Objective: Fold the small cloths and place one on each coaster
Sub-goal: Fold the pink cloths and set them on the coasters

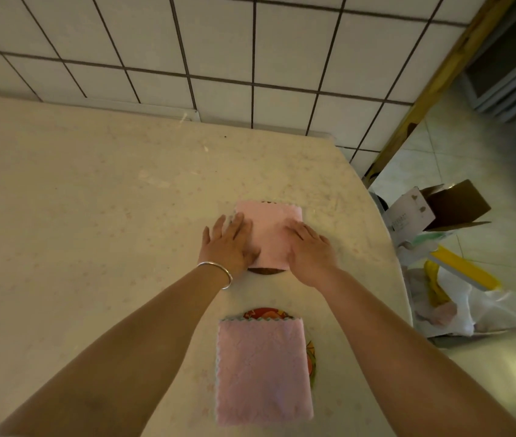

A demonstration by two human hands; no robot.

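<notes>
A folded pink cloth (272, 234) lies over a dark round coaster (266, 271), which shows only as a sliver at the cloth's near edge. My left hand (230, 244) presses flat on the cloth's left side, and my right hand (308, 250) presses flat on its right side. Both hands have their fingers spread and grip nothing. Closer to me, a second folded pink cloth (263, 370) rests on a colourful patterned coaster (266, 313) that peeks out at the top and right.
The pale countertop (92, 200) ends at a curved right edge near the cloths. A tiled wall (219, 58) stands behind. On the floor to the right lie a cardboard box (449, 205), plastic bags (487, 310) and a yellow item (465, 268).
</notes>
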